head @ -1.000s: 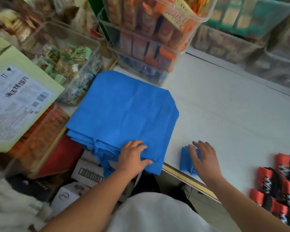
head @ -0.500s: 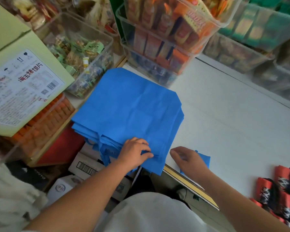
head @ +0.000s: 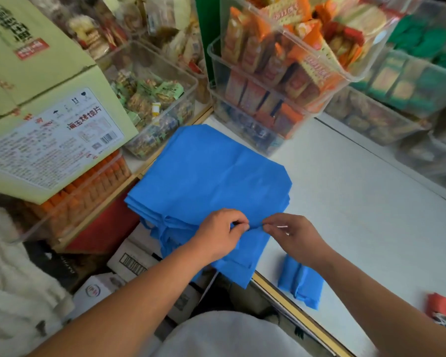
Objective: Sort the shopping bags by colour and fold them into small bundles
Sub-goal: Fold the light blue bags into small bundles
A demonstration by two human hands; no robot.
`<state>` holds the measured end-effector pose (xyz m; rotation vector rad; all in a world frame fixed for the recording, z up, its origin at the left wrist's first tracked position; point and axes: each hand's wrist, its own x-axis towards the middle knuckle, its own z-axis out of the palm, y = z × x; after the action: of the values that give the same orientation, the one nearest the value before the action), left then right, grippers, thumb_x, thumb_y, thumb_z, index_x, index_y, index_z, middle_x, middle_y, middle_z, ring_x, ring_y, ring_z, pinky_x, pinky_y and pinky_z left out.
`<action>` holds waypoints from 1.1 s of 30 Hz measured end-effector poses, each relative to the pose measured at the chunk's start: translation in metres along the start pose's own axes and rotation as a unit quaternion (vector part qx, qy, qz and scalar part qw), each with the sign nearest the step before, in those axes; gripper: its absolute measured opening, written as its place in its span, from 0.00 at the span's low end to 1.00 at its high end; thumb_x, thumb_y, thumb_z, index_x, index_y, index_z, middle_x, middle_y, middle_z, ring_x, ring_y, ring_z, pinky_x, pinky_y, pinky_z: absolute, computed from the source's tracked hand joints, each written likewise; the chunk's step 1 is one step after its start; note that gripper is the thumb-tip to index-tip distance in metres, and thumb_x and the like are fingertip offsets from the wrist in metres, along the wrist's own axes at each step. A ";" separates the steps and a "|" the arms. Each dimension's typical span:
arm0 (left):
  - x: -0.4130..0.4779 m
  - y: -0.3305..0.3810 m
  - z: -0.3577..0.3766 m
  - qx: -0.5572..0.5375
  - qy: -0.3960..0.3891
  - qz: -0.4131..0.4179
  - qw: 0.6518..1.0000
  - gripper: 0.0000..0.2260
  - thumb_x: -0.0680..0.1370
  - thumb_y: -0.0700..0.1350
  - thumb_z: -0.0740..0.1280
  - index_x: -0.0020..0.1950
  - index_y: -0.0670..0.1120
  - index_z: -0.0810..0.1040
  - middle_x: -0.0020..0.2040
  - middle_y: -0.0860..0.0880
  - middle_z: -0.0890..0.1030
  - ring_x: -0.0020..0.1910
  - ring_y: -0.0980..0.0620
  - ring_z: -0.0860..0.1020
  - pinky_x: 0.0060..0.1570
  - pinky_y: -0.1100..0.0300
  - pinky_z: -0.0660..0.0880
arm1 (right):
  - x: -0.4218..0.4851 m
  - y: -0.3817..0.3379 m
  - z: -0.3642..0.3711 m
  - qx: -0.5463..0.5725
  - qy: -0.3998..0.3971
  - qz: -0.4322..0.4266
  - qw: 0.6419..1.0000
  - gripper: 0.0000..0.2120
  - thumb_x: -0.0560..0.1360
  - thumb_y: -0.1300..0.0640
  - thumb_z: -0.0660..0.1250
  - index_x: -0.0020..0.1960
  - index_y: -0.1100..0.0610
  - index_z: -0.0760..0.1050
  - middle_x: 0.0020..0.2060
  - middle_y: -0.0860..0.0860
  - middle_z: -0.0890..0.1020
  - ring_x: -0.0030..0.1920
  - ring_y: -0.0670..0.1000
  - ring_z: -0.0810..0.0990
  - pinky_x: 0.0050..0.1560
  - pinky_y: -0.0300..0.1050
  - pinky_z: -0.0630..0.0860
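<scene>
I pinch the top bag's near edge on the blue stack (head: pixel 211 176) with left hand (head: pixel 216 235) and right hand (head: pixel 291 237), to peel it free; a folded bundle (head: pixel 300 284) lies just right of the stack.

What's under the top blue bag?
More flat blue bags are stacked under the top blue bag; their edges and handles poke out. How many, and the white table beneath, are covered.

I saw soft, even daylight with no harsh glare; the white surface (head: pixel 358 202) read bright and slightly washed. Shadows under the hands were faint. The wide lens bent the edges, and the clear bins (head: pixel 281 81) and far right side were smeared with blur. The centre stayed fairly sharp.
</scene>
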<state>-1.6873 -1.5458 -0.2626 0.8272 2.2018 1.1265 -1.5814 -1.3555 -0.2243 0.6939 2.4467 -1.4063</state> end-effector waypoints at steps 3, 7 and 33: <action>-0.001 0.007 -0.001 0.023 -0.003 -0.010 1.000 0.03 0.80 0.43 0.70 0.48 0.45 0.83 0.46 0.52 0.83 0.47 0.55 0.79 0.51 0.52 0.77 | 0.002 -0.001 -0.006 -0.022 -0.028 0.018 0.999 0.08 0.79 0.56 0.72 0.47 0.42 0.82 0.44 0.32 0.84 0.50 0.33 0.80 0.54 0.31 0.73; -0.012 0.013 -0.003 -0.004 0.008 -0.022 1.000 0.04 0.82 0.42 0.66 0.50 0.45 0.80 0.45 0.54 0.80 0.46 0.57 0.78 0.48 0.60 0.75 | -0.005 0.008 -0.002 -0.042 -0.091 0.027 0.995 0.13 0.79 0.52 0.72 0.62 0.43 0.79 0.57 0.35 0.79 0.60 0.37 0.76 0.65 0.34 0.69; 0.101 0.200 0.064 0.235 0.115 0.220 0.940 0.31 0.81 0.59 0.57 0.79 0.40 0.65 0.81 0.40 0.60 0.81 0.43 0.58 0.79 0.44 0.54 | -0.074 0.074 -0.253 0.242 0.530 0.149 0.799 0.08 0.84 0.53 0.58 0.53 0.56 0.73 0.38 0.49 0.75 0.45 0.55 0.74 0.45 0.45 0.65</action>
<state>-1.6559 -1.3473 -0.1454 1.5204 2.6125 0.9273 -1.4718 -1.1275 -0.1187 2.4237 2.3483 -1.8003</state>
